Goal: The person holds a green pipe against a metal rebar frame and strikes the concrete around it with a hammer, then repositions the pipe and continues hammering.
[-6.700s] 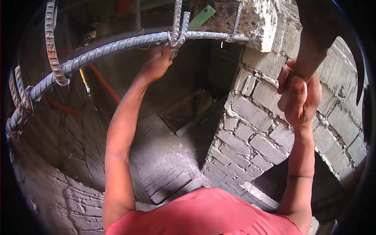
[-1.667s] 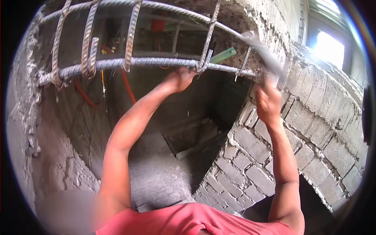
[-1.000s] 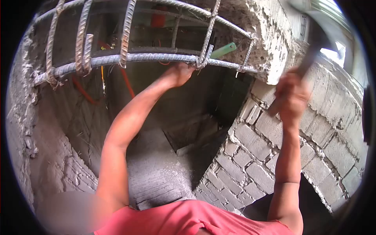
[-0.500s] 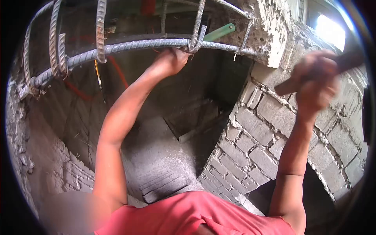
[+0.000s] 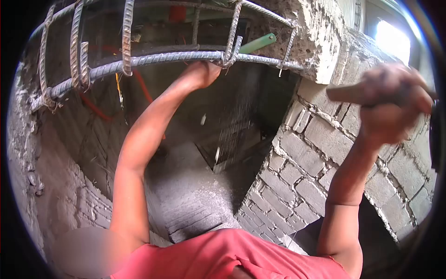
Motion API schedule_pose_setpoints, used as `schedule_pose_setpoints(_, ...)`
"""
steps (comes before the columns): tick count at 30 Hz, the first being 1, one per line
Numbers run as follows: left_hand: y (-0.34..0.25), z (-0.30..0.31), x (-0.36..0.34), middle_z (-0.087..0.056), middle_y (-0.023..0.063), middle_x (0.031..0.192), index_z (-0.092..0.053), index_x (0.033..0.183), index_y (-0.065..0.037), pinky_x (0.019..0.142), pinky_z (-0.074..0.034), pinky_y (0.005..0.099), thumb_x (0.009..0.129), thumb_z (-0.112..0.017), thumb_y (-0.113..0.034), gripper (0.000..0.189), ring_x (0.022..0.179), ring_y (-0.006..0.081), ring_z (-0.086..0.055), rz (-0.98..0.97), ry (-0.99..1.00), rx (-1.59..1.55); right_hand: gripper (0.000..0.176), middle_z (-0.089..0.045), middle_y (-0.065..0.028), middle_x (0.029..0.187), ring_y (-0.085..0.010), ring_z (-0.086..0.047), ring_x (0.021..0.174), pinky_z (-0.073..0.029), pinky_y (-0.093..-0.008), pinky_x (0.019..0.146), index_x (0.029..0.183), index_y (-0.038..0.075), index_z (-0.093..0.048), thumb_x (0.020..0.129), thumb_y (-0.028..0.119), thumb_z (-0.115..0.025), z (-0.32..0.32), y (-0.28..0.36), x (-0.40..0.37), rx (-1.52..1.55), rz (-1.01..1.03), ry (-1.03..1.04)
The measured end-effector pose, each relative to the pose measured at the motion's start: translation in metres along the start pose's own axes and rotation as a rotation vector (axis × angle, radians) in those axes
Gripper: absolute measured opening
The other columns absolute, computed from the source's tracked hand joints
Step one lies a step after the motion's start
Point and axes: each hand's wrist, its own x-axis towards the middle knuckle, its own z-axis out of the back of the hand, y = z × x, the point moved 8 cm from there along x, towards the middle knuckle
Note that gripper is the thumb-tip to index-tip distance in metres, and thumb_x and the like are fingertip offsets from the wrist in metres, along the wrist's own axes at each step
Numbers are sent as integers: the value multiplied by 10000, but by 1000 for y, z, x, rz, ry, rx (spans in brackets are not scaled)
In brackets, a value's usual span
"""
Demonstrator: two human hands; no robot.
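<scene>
My left hand (image 5: 204, 74) is closed just under the long ribbed steel bar (image 5: 160, 58), where a bent bar crosses it; its fingers are mostly hidden. A green piece (image 5: 258, 43) with a hole near its end slants up beyond the bar, right of that hand. My right hand (image 5: 392, 104), blurred by motion, is raised at the right. It is wrapped round a brown handle (image 5: 346, 94) that sticks out to its left; the tool's other end is not clear.
A rough concrete edge (image 5: 325, 42) stands at upper right above a block wall (image 5: 297, 172). Vertical steel bars (image 5: 127, 37) rise at upper left. Below lies a dusty slab (image 5: 186, 186). An orange hose (image 5: 143, 86) and falling debris (image 5: 234, 130) show in the dark opening.
My right hand and the handle have turned, the handle now nearly level. Debris now falls below the bar. The view has shifted slightly; my left hand remains at the bar.
</scene>
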Motion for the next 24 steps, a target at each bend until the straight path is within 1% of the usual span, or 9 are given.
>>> schedule_pose_setpoints(3,-10,15,3,-612,196,1183,-561,1195,-103,869,-436,467,1023,-334,-289,340,1055,393,-572,164,38,-116,445,-520,2,664,-166,-504,578,-463,-339,651,832,123,-561,1014,478,-364,5,-17,-14,27,264,22)
schedule_pose_setpoints(4,-9,17,3,-614,196,1183,-556,1207,-111,873,-434,455,1022,-337,-276,331,1053,376,-579,205,59,-152,262,-576,-54,778,-236,-554,719,-479,-403,692,884,101,-569,982,332,-495,28,-63,-55,-637,275,104)
schedule_pose_setpoints(7,-4,6,5,-617,169,1202,-562,1223,-102,891,-441,434,1021,-317,-270,359,1076,328,-583,270,214,-101,196,-599,-143,756,-240,-602,693,-487,-374,682,946,47,-609,943,242,-589,14,-146,-116,-873,-664,446)
schedule_pose_setpoints(10,8,-40,-6,-582,86,1224,-564,1242,-63,936,-446,381,1006,-268,-247,422,1137,242,-546,-366,-216,1476,207,-600,-102,708,-209,-588,649,-472,-366,611,1017,63,-636,942,254,-609,1,-89,-71,-808,-465,282)
schedule_pose_setpoints(14,-11,11,0,-628,190,1173,-564,1218,-97,849,-477,420,970,-379,-162,316,1051,348,-601,373,361,-69,194,-545,-67,814,-187,-545,700,-477,-361,630,978,84,-552,958,275,-523,7,-12,5,366,-170,118)
schedule_pose_setpoints(18,-19,16,2,-631,225,1114,-555,1213,-106,769,-483,470,954,-409,-121,297,979,387,-620,214,113,-96,293,-529,-14,683,-189,-528,649,-474,-373,662,913,88,-593,992,345,-477,20,-62,-63,-621,331,166)
schedule_pose_setpoints(20,-11,16,5,-639,243,1040,-533,1297,-115,786,-449,516,1012,-454,-305,352,963,447,-600,121,-17,-149,289,-556,-170,720,-288,-594,671,-460,-433,648,983,16,-550,963,302,-589,22,-158,-127,-1048,-748,532)
schedule_pose_setpoints(22,5,-3,10,-616,241,1151,-492,1378,-161,825,-458,523,1001,-454,-248,388,1035,442,-591,203,225,-15,309,-550,-189,718,-296,-585,684,-456,-452,655,984,25,-569,962,332,-593,26,-147,-133,-1006,-707,558)
schedule_pose_setpoints(24,-6,-6,-9,-570,214,1271,-499,1398,-169,863,-482,487,977,-443,-149,425,1064,405,-594,-214,-280,185,282,-671,-122,768,-240,-647,721,-477,-411,648,1048,36,-615,955,302,-617,32,-115,-111,-885,-547,326)
